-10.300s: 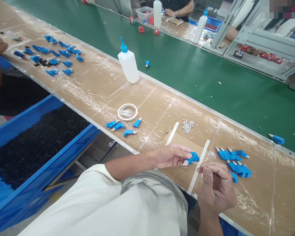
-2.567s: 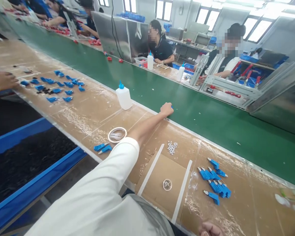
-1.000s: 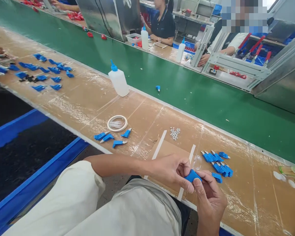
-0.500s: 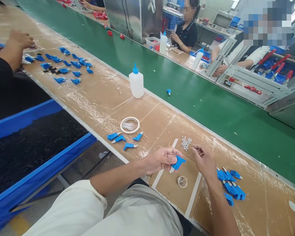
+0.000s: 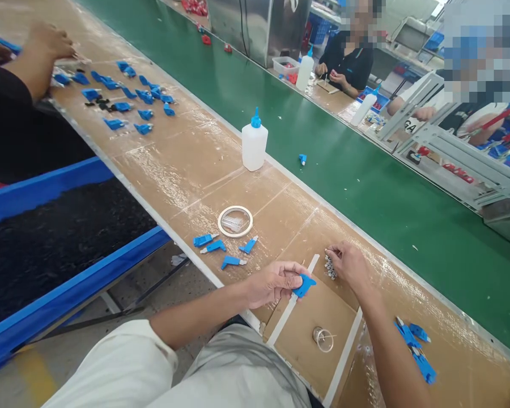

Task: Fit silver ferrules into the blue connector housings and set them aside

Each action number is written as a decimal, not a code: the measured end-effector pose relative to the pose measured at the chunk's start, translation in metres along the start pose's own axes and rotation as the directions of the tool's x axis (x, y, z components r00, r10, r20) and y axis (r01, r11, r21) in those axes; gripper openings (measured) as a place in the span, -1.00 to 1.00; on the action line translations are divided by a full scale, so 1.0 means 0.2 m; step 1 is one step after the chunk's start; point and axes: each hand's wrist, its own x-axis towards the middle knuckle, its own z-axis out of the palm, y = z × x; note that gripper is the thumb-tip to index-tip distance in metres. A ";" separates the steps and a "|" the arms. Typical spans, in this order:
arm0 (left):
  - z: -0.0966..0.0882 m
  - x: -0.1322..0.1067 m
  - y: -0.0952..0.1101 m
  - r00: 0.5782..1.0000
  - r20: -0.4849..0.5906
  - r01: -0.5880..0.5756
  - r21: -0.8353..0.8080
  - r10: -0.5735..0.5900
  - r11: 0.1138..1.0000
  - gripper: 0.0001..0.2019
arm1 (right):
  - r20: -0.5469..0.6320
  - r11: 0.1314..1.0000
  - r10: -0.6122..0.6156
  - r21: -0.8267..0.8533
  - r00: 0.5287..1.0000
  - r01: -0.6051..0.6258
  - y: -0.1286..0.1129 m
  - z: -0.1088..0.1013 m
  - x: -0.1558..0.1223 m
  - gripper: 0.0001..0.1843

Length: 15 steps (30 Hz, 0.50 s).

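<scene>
Head view: left hand [image 5: 274,281] pinches blue part [image 5: 304,284] (curled inward), right hand [image 5: 351,264] reaches forward, pinching silver pieces [image 5: 331,268]

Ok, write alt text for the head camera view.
The person's left hand grips a small blue plastic part while the right hand touches a pile of tiny silver metal pieces on a brown cardboard-covered bench. A white squeeze bottle stands beside the green conveyor belt.

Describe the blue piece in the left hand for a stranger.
On the brown workbench beside the green belt, find the taped cardboard pad. Over its left strip, the left hand pinches the blue piece; all other blue pieces lie loose.
</scene>
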 end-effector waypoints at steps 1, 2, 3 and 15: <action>0.00 0.00 0.00 1.000 -0.005 -0.002 -0.005 0.002 1.000 -0.47 | 0.000 1.000 0.005 0.001 1.000 -0.005 -0.01 -0.01 0.01 -0.69; -0.01 0.00 0.00 1.000 -0.012 -0.004 -0.007 0.004 1.000 -0.47 | -0.007 1.000 0.015 0.003 1.000 -0.015 -0.02 -0.03 0.00 -0.71; -0.01 0.00 0.00 1.000 -0.022 -0.004 -0.004 0.004 1.000 -0.47 | -0.019 1.000 0.030 0.006 0.999 -0.030 -0.03 -0.05 -0.02 -0.74; 0.03 0.00 -0.03 0.998 -0.053 0.042 0.059 -0.039 0.997 -0.41 | 0.062 0.753 0.435 0.522 0.898 -0.401 -0.13 -0.10 -0.93 -0.57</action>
